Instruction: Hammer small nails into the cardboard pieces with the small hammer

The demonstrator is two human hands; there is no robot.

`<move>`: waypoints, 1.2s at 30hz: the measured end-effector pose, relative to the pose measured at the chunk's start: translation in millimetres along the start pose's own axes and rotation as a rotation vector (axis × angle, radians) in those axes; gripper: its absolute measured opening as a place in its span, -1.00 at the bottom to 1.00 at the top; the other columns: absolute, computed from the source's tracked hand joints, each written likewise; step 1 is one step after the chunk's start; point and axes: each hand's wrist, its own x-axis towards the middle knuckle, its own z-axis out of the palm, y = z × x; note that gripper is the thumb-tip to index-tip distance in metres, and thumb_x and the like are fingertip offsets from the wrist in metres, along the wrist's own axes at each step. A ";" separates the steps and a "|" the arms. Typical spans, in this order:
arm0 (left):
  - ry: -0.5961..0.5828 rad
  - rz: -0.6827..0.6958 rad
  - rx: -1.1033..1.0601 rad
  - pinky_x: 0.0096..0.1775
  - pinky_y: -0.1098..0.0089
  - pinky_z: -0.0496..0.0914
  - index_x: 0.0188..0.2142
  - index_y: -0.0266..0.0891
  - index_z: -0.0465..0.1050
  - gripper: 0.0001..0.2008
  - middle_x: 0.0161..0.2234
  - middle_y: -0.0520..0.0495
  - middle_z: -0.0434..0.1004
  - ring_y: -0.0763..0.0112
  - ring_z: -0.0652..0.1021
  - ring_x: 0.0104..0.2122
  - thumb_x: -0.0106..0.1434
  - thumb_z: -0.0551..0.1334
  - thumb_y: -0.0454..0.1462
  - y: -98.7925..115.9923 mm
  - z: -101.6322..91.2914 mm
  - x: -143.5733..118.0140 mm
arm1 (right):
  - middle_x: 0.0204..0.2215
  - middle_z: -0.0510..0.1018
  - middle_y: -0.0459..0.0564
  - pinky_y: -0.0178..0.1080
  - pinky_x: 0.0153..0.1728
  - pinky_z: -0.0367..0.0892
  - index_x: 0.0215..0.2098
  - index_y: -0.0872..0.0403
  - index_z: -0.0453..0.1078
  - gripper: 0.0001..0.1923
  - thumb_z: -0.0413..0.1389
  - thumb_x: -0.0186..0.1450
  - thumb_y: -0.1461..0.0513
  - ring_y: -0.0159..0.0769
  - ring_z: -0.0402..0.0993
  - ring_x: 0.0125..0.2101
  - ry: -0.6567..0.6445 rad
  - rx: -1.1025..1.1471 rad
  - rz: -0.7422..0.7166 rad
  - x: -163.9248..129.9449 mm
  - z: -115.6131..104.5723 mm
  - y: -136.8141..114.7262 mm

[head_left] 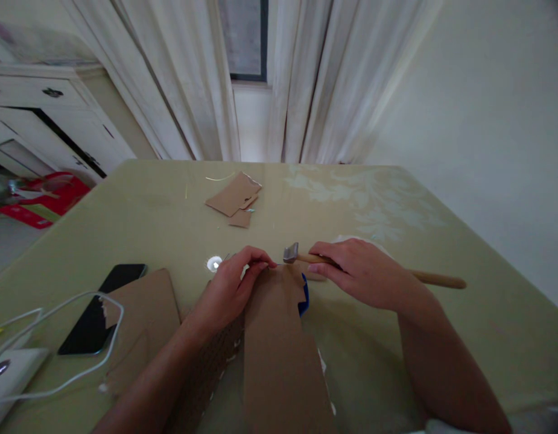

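My right hand (355, 268) is closed around the wooden handle of a small hammer (291, 253), close behind its metal head. The head is held just right of my left fingertips, above the far end of a long brown cardboard piece (279, 343). At that end my left hand (242, 277) pinches a thin nail-like piece (277, 265), too small to make out fully. Something blue (304, 295) shows beside the cardboard's right edge, partly hidden by it. Under my left forearm lies another cardboard piece (215, 361) with a ragged white-flecked edge.
Cardboard scraps (233, 194) lie toward the table's far side. On the left are a black phone (102, 310), a cardboard sheet (147, 325) partly over it, and a white cable (75, 383) by a power strip (16, 386). A small bright white round thing (214, 263) is near my left hand.
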 end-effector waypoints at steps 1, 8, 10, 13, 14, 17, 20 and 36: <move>-0.001 0.004 -0.004 -0.05 0.32 0.47 -0.10 -0.11 0.60 -0.79 -0.17 0.01 0.73 0.30 0.67 -0.14 0.58 0.17 -0.23 -0.4 0.2 0.1 | -0.30 0.69 0.00 -0.19 -0.29 0.07 -0.05 0.01 0.56 -0.71 0.08 0.66 0.04 -0.14 0.60 -0.27 0.005 0.001 -0.003 0.2 0.2 0.1; 0.006 0.016 0.001 -0.05 0.34 0.47 -0.10 -0.11 0.60 -0.80 -0.16 0.01 0.73 0.32 0.67 -0.14 0.58 0.17 -0.24 1.0 0.2 0.6 | -0.31 0.69 0.00 -0.18 -0.31 0.04 -0.06 0.02 0.56 -0.70 0.09 0.65 0.04 -0.14 0.60 -0.28 -0.004 -0.001 -0.005 1.4 1.2 -0.4; 0.004 0.021 0.001 -0.05 0.34 0.47 -0.10 -0.11 0.60 -0.80 -0.17 0.02 0.73 0.32 0.67 -0.14 0.58 0.17 -0.24 2.0 0.3 0.8 | -0.31 0.68 -0.01 -0.18 -0.31 0.04 -0.07 0.03 0.56 -0.71 0.10 0.65 0.05 -0.14 0.60 -0.29 -0.003 -0.001 -0.008 1.7 1.4 -0.7; 0.000 0.019 0.008 -0.06 0.34 0.47 -0.09 -0.11 0.60 -0.79 -0.17 0.02 0.73 0.32 0.67 -0.14 0.59 0.16 -0.23 2.3 0.4 1.1 | -0.32 0.68 -0.01 -0.18 -0.31 0.05 -0.08 0.03 0.56 -0.71 0.10 0.65 0.05 -0.15 0.60 -0.29 0.000 -0.002 -0.010 2.2 1.2 -0.7; 0.002 0.020 0.013 -0.06 0.34 0.46 -0.10 -0.10 0.60 -0.79 -0.17 0.02 0.73 0.32 0.67 -0.14 0.59 0.16 -0.23 2.2 0.4 1.0 | -0.32 0.68 0.00 -0.18 -0.31 0.05 -0.08 0.03 0.56 -0.71 0.09 0.65 0.05 -0.15 0.60 -0.30 0.000 -0.004 -0.011 2.3 1.2 -0.6; 0.004 0.024 0.023 -0.07 0.34 0.47 -0.09 -0.10 0.61 -0.79 -0.17 0.02 0.73 0.32 0.67 -0.15 0.59 0.17 -0.24 1.7 0.2 0.2 | -0.32 0.69 0.01 -0.18 -0.31 0.05 -0.07 0.03 0.56 -0.70 0.09 0.65 0.04 -0.14 0.60 -0.30 0.002 -0.006 -0.012 2.6 1.8 0.1; -0.006 0.031 0.030 -0.06 0.34 0.47 -0.08 -0.10 0.62 -0.81 -0.16 0.01 0.74 0.32 0.67 -0.16 0.58 0.19 -0.23 0.4 0.7 -1.1 | -0.32 0.69 0.01 -0.19 -0.31 0.06 -0.08 0.02 0.56 -0.71 0.09 0.65 0.05 -0.14 0.61 -0.29 0.002 -0.003 -0.013 2.9 3.4 0.7; 0.090 0.041 0.091 -0.08 0.30 0.51 -0.12 -0.08 0.65 -0.87 -0.17 0.02 0.79 0.27 0.72 -0.17 0.51 0.30 -0.18 -6.0 10.2 -2.7 | -0.40 0.58 -0.06 -0.22 -0.33 0.12 -0.19 0.05 0.44 -0.67 0.03 0.66 0.06 -0.26 0.45 -0.42 0.266 0.178 -0.050 -12.4 -2.7 -12.6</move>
